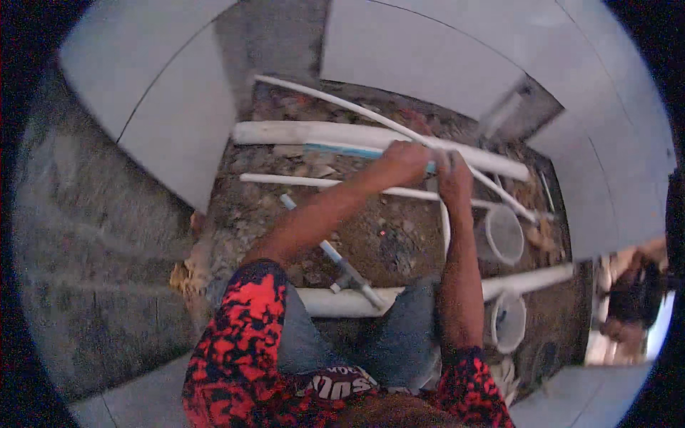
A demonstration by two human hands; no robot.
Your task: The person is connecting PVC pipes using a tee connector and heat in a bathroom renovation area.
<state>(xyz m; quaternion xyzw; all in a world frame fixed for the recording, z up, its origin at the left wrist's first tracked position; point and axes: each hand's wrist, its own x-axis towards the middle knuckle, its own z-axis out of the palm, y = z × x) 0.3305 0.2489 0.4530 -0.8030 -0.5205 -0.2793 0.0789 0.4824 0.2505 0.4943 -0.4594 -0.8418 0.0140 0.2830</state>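
My left hand (407, 161) is closed around a thin blue pipe (342, 150), which sticks out to the left just in front of a thick white pipe (285, 133). Beside it, nearly touching, my right hand (454, 175) is closed at the pipe's right end. What lies in its fingers is blurred and mostly hidden. A narrow white pipe (446, 222) runs down from below the right hand. Behind both hands a long thin white pipe (342, 104) slants across the thick one. Under my left forearm lies a pale blue pipe with a grey tee fitting (348, 274).
The pipes lie over a trench of soil and rubble (399, 242). Two whitish buckets (504, 235) stand right of my right forearm. Another thick white pipe (528, 280) crosses near my knees. Large pale tiles (421, 53) edge the trench. A blurred person (631, 292) is at the far right.
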